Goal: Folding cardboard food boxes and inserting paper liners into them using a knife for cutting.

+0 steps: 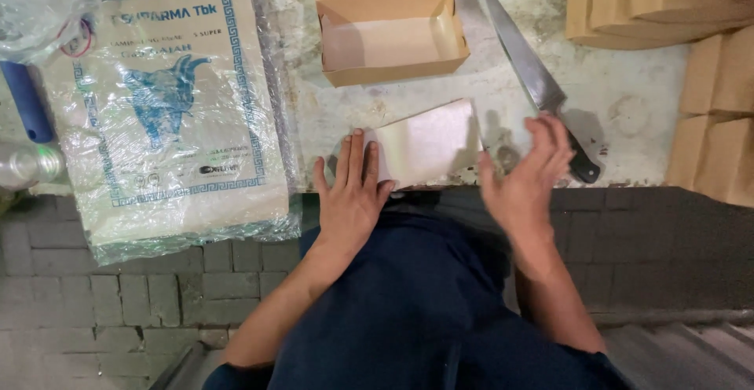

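A pale sheet of paper (428,142) lies near the front edge of a worn white worktop (628,99). My left hand (351,194) rests flat with its fingers spread on the sheet's left end. Just right of the sheet hovers my right hand (525,178), fingers apart, holding nothing. A large knife with a black handle (538,84) lies diagonally behind my right hand, its handle close to my fingertips. An open brown cardboard box (389,32) stands behind the sheet, empty.
A plastic-wrapped pack of paper with blue print (169,107) hangs over the worktop's left front edge. A blue handle (27,99) and a clear bottle (27,166) lie at far left. Stacks of flat brown cardboard (707,68) fill the right side. Grey paving (118,280) is below.
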